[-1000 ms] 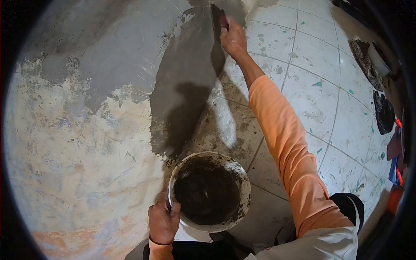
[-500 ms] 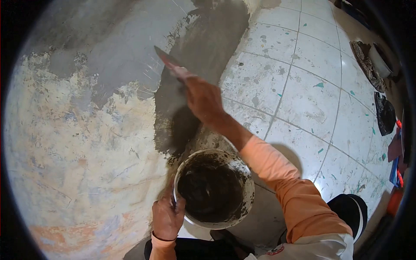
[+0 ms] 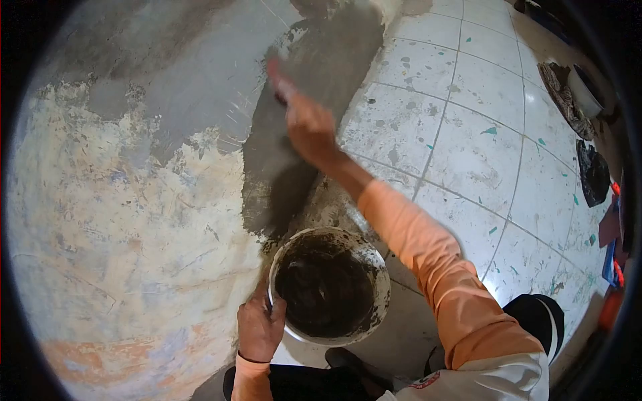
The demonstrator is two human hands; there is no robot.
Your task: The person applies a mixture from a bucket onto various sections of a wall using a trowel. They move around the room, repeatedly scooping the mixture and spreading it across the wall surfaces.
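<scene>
Wide lane over the floor tiles (image 3: 481, 134), right of the orange sleeve (image 3: 424, 237), out to the crumpled black item (image 3: 592, 175). Wall (image 3: 127, 227) blocks left. Bucket (image 3: 379, 284) plus left hand (image 3: 261, 327) obstruct low centre; sleeve bars bucket-to-tiles crossing.

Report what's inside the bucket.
The bucket holds a dark mix, which also spatters its inner wall. The mix covers the bottom, so anything lying beneath it cannot be seen.

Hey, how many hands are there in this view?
2. The left hand grips the bucket at its rim, low in the picture; the right hand, higher up, holds a motion-blurred tool. No other hand shows.
</scene>
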